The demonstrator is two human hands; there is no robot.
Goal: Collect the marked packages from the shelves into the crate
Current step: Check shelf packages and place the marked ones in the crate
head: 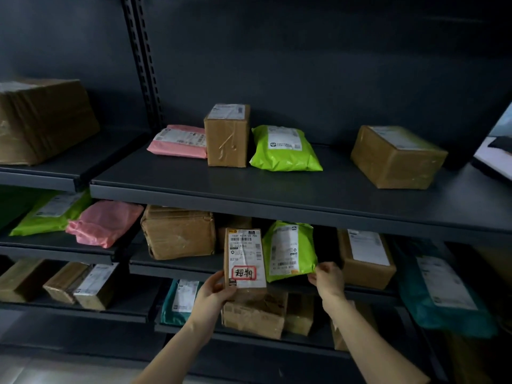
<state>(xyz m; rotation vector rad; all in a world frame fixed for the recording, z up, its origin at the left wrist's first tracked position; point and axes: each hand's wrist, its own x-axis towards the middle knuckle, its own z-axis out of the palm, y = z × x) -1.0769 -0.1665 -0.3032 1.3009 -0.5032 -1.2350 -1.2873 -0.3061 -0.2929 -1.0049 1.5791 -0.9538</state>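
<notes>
Left hand (214, 291) grips marked box (243, 256), right hand (328, 279) pinches green mailer (288, 250).

A small brown cardboard package (245, 261), its white shipping label bearing a red-bordered sticker with handwritten characters, is standing upright before a lower shelf (166, 268), the left hand (213, 293) gripping its lower-left corner.

brown box (245, 261), red-bordered sticker (243, 273), green bag (289, 252)
</notes>
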